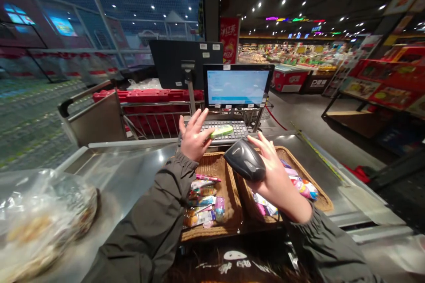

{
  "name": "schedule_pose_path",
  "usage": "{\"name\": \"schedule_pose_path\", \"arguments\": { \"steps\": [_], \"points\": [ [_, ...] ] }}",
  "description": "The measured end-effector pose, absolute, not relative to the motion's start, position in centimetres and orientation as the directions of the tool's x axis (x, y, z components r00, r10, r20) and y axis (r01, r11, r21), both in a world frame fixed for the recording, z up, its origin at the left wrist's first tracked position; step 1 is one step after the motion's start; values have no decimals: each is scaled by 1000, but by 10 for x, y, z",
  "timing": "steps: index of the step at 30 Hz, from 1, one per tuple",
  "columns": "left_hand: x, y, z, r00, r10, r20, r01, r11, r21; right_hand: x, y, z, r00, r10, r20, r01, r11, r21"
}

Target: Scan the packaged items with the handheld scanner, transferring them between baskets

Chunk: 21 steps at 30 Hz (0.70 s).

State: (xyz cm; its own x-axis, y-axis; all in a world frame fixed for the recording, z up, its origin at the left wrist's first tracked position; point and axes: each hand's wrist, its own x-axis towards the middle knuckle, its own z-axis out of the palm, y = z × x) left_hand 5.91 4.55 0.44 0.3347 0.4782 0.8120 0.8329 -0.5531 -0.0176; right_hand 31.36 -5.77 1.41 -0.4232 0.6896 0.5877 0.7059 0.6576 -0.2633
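Between the index finger and thumb of my left hand is the end of a small bright green item, its kind unclear. The other fingers of that hand are spread upward, and the item overlaps the keyboard from this view. My right hand is wrapped around a black handheld barcode scanner, whose front points left. Under my left forearm, a wicker basket holds several small colourful packets. A second wicker basket with bright packages lies partly hidden beneath my right hand.
A lit monitor stands behind the keyboard, with a dark screen's back to its left. On the metal counter, a clear plastic bag sits at the left. A metal cart stands beyond the counter.
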Motion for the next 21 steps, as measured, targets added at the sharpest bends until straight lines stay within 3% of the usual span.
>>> {"name": "schedule_pose_path", "arguments": {
  "steps": [21],
  "points": [
    [42, 50, -1, 281, 544, 791, 852, -521, 56, 314, -56, 14, -439, 682, 585, 693, 672, -263]
  ]
}}
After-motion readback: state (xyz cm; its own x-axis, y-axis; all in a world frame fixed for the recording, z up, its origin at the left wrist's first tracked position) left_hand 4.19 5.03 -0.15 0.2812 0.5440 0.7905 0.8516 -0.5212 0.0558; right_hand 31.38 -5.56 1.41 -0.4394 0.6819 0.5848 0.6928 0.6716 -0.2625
